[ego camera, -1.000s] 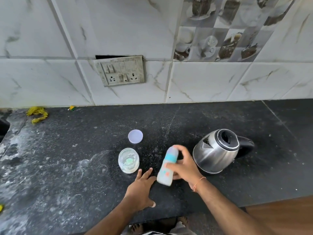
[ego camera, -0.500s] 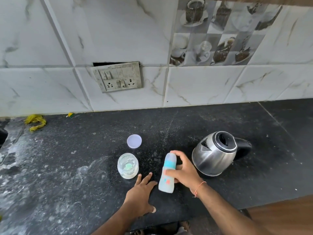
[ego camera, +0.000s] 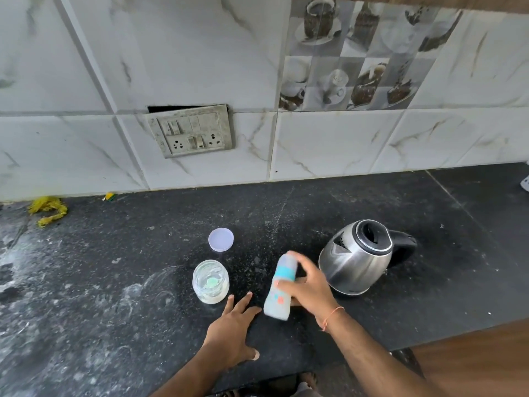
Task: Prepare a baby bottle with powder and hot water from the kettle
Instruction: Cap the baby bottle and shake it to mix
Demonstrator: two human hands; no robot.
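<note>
Head view: right hand (ego camera: 307, 287) wrapped round capped baby bottle (ego camera: 279, 289), tilted, pale liquid inside, teal collar, blurred. At bottle's 9 o'clock, left hand (ego camera: 232, 336) flat, fingers spread on speckled black counter (ego camera: 114, 325). At 10 o'clock, open glass jar (ego camera: 211, 281), whitish contents, round lid (ego camera: 220, 239) beyond. At 2 o'clock, lidless steel kettle (ego camera: 359, 257).

R hand (ego camera: 307, 287) grips bottle (ego camera: 279, 293); L hand (ego camera: 233, 333) flat on counter (ego camera: 114, 282).
</note>
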